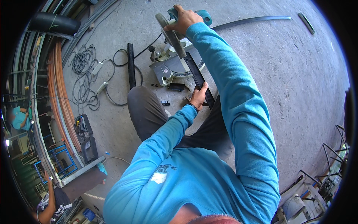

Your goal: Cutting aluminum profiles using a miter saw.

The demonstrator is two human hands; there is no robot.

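Note:
My right hand is closed on the handle at the top of a teal and grey mitre saw on the concrete floor. The round blade guard stands raised beside that hand. Between my knees, my left hand grips a black metal profile, its far end lying on the saw's base below the guard. The blade itself cannot be made out. Small dark offcuts lie near my left knee, and a short black block sits at the saw's front edge.
Another black profile lies left of the saw. Further left are tangled grey cables, a rack of long bars and an open tool case. A long curved strip extends right behind the saw. Two other people work at the far left.

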